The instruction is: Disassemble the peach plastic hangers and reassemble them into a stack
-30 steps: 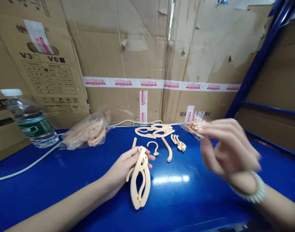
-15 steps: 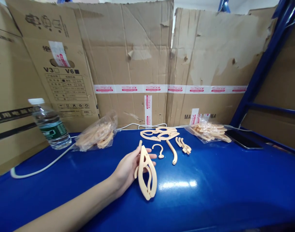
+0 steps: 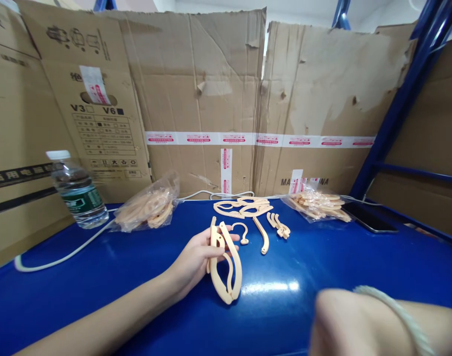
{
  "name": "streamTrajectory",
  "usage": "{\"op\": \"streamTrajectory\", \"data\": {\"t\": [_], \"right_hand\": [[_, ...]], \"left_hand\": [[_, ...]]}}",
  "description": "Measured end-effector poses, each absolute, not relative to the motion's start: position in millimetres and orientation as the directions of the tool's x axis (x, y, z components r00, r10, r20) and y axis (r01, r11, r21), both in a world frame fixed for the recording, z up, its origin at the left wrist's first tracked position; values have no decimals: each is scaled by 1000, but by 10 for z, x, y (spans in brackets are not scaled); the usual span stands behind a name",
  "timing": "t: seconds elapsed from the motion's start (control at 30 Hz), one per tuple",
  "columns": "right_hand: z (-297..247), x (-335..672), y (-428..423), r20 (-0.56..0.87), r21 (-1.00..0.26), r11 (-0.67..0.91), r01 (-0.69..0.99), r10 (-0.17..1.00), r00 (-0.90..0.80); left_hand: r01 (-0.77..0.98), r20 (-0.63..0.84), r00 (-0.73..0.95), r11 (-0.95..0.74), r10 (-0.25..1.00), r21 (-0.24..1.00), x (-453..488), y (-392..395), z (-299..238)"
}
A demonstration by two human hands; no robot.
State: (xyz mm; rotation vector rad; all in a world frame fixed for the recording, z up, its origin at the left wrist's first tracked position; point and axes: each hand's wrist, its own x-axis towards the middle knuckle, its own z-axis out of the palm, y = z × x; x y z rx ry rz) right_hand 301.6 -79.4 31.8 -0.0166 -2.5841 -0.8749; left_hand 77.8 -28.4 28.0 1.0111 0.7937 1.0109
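My left hand [image 3: 191, 264] grips a beige plastic folded hanger piece [image 3: 226, 277] near its top end; the lower end rests on the blue table [image 3: 129, 282]. Just beyond it lie loose beige parts: a small hook [image 3: 243, 231], a curved arm [image 3: 263, 236], a little cluster of clips [image 3: 280, 225] and a pile of hanger bodies [image 3: 243, 206]. My right hand [image 3: 340, 324] shows blurred at the bottom right, with a pale bead bracelet on the wrist. Its fingers cannot be made out.
A clear bag of beige parts [image 3: 148, 207] lies at the back left and another bag [image 3: 318, 202] at the back right, beside a dark phone [image 3: 370, 220]. A water bottle [image 3: 79, 193] stands at the left by a white cable [image 3: 63, 257]. Cardboard walls [image 3: 211, 89] close the back; a blue shelf post [image 3: 400, 104] rises at the right.
My right hand left the view half a second ago and is now back at the bottom right, close to the camera. My left hand has tilted the hanger piece slightly more upright.
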Motion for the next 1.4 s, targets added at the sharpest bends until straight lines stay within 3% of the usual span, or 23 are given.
{"op": "streamTrajectory", "data": {"t": [0.1,0.17,0.43,0.7,0.87,1.03,1.27,1.4], "right_hand": [[376,2842,-624,329,639,768,47,-217,-919],[370,2760,-526,347,638,766,71,-205,-915],[181,2832,-478,471,363,886,288,92,-878],[199,2870,-437,466,335,835,437,256,-847],[229,2900,-430,483,315,751,580,399,-779],[241,2933,-429,413,249,742,623,500,-761],[318,2969,-419,393,81,794,602,530,-752],[318,2967,-416,451,89,827,554,463,-763]], "left_hand": [[-300,-19,401,151,916,942,771,-286,251],[-294,1,430,139,903,946,768,-300,242],[-260,-9,436,136,900,956,785,-335,138],[-9,3,411,1,911,1000,794,-390,110],[-39,-11,376,27,927,999,810,-404,38],[-70,-34,394,67,919,995,841,-390,50],[-163,-51,343,113,938,980,848,-377,115],[-177,-35,334,99,942,979,849,-386,116]]}}
